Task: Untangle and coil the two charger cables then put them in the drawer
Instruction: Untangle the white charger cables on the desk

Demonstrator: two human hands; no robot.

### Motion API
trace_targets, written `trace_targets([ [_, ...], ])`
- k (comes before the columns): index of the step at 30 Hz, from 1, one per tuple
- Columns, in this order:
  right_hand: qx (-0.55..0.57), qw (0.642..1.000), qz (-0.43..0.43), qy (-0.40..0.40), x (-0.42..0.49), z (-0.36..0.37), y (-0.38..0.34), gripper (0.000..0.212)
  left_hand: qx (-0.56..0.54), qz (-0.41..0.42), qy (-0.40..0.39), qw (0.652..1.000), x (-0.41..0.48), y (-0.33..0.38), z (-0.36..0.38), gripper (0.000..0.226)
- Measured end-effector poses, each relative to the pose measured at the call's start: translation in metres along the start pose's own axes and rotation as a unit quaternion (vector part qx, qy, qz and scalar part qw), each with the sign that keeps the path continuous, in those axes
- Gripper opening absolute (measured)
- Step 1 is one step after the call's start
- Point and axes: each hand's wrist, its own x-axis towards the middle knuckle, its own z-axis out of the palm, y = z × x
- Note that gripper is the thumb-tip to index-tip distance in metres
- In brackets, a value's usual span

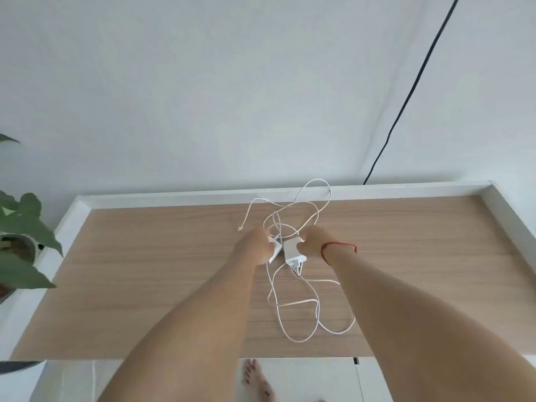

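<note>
Two white charger cables (293, 314) lie tangled on the wooden tabletop (145, 285), with loops reaching the back rim and the front edge. My left hand (255, 246) grips one white plug adapter (275, 250). Just to its right, my right hand (314, 239) holds the other white adapter (293, 252), whose prongs point toward me. A loose connector end (239, 228) rests on the wood left of my left hand. No drawer can be made out in this view.
A white raised rim (203, 195) borders the table at the back and sides. A potted green plant (20, 236) stands at the left edge. A black cord (406, 100) runs down the wall at the back right. A bare foot (256, 378) shows below the front edge.
</note>
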Motion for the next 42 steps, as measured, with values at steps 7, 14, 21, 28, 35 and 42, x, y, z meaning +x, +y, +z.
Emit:
trace_targets([
  [7, 0.080, 0.994, 0.077, 0.002, 0.016, 0.028, 0.011, 0.045, 0.018, 0.008, 0.026, 0.999, 0.012, -0.014, 0.023, 0.038],
  [14, 0.183, 0.978, 0.105, -0.009, 0.024, 0.041, 0.018, 0.051, 0.033, 0.017, 0.066, 0.997, 0.020, -0.013, 0.032, 0.034],
  [21, 0.315, 0.941, 0.094, -0.075, 0.003, 0.021, 0.012, 0.019, 0.039, 0.017, 0.021, 0.999, 0.015, -0.007, 0.029, 0.020],
  [28, 0.262, 0.965, 0.020, 0.005, -0.019, -0.026, -0.002, 0.030, -0.010, -0.029, 0.022, 0.999, -0.004, 0.005, 0.012, 0.029],
  [35, 0.318, 0.948, 0.020, 0.012, -0.040, -0.062, -0.018, 0.024, -0.353, -0.054, 0.046, 0.933, -0.018, 0.058, -0.022, 0.050],
  [42, 0.348, 0.937, 0.014, 0.031, -0.052, -0.069, -0.016, 0.034, -0.429, -0.031, 0.079, 0.899, -0.032, 0.076, -0.026, 0.041],
])
